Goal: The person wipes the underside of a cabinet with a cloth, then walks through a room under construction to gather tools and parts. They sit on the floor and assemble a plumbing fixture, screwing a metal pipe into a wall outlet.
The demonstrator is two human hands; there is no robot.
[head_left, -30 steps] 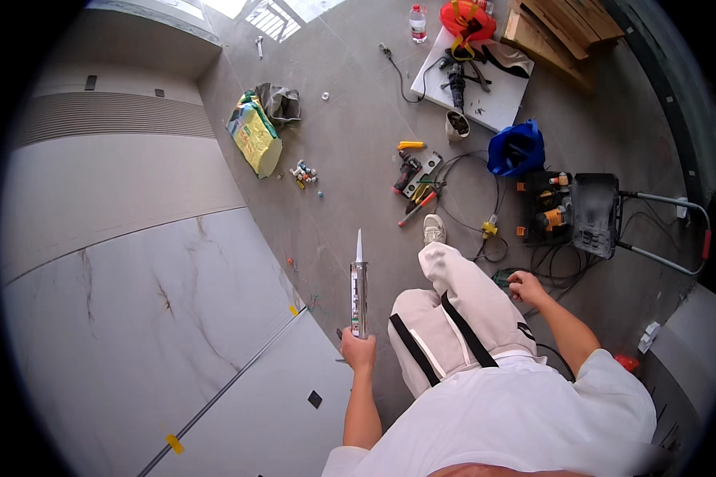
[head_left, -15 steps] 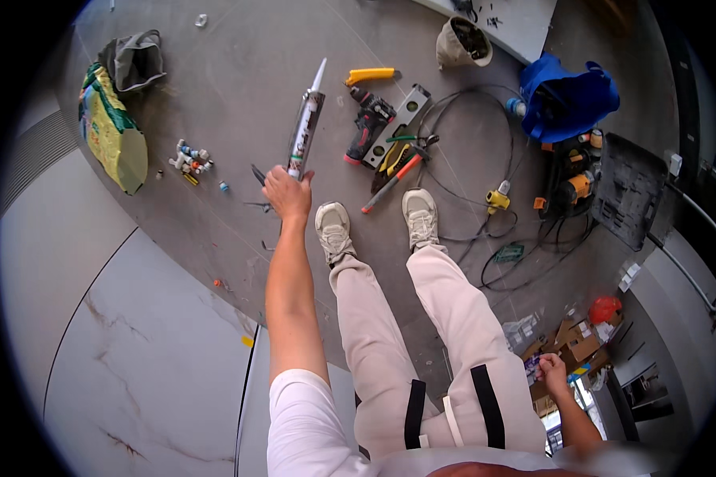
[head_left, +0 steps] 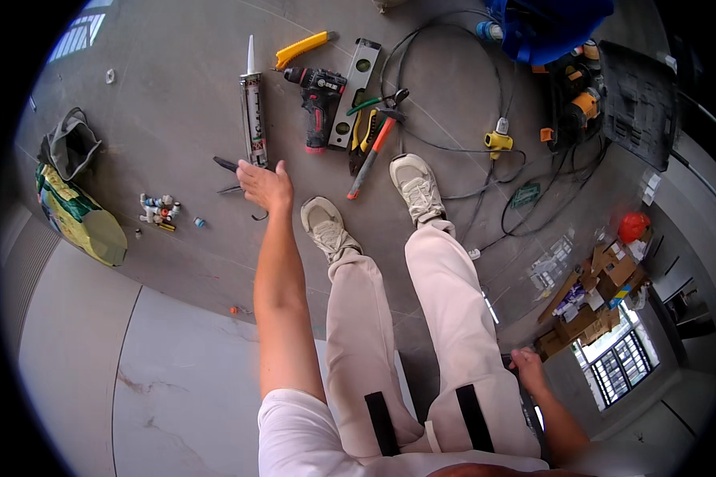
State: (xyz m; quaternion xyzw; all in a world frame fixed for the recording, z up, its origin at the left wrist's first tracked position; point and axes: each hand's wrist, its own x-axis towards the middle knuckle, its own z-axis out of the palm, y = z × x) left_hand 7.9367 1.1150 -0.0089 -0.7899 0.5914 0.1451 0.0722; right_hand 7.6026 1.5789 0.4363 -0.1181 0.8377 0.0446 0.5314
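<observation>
My left hand [head_left: 269, 189] is open, its fingers stretched over the handle end of a caulking gun [head_left: 254, 115], which lies on the floor with its white nozzle pointing away from me. To its right lie a black-red cordless drill [head_left: 320, 107], a spirit level [head_left: 355, 94], yellow-black pliers [head_left: 364, 139], an orange-handled hammer [head_left: 367, 163] and a yellow utility knife [head_left: 301, 49]. My right hand [head_left: 527, 367] hangs beside my right leg, fingers loosely bent and apart, with nothing visible in it.
Looped cables run to a yellow connector [head_left: 498, 141]. An open toolbox [head_left: 636, 103] and blue bucket [head_left: 545, 24] sit at upper right. A yellow-green bag [head_left: 79, 219] and small fittings [head_left: 159, 208] lie left. Cardboard boxes [head_left: 577, 322] and a red helmet [head_left: 633, 226] are at right.
My left hand has brought the caulking gun down beside the drill and loosened its fingers from it. My view and feet have shifted.
</observation>
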